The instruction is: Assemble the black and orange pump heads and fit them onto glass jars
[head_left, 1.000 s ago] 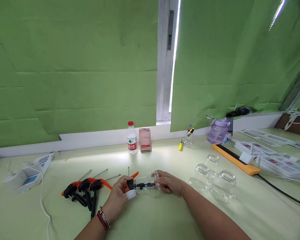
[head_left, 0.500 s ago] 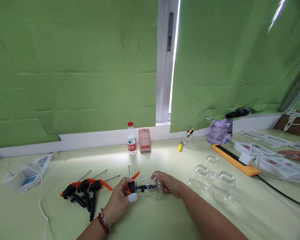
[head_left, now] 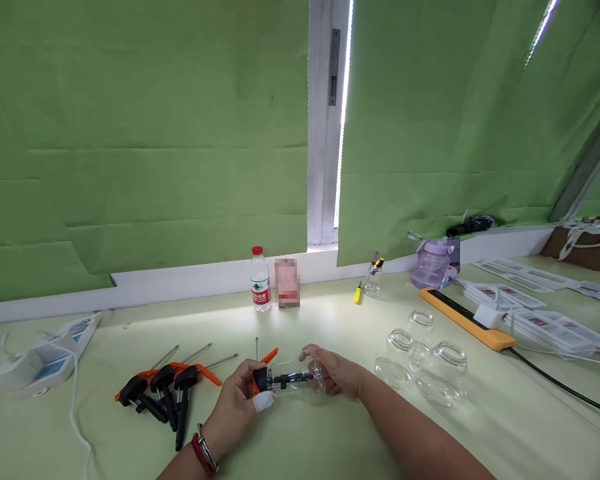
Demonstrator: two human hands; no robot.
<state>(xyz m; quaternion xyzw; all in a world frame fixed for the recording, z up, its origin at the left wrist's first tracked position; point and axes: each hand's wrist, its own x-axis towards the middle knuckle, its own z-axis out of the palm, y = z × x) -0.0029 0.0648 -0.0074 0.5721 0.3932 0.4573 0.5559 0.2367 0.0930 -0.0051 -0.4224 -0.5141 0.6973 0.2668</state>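
My left hand is closed round a black-and-orange trigger pump head with a thin metal spout pointing up. White tape wraps one finger. My right hand grips the wide end of a clear bottle lying on its side. The pump head sits at the bottle's neck, and its black tube runs inside the bottle. Whether the head is fastened there I cannot tell. To the left lie three similar pump heads. Several clear bottles stand to the right.
A water bottle and a blurred box stand by the wall. Behind the bottles are a yellow screwdriver, a purple jug and an orange power strip. White cords cross the left side. Printed sheets lie right.
The view has shifted slightly. Both hands keep the same hold on the pump head and bottle. Another person's hand at the right edge has mostly left the view.
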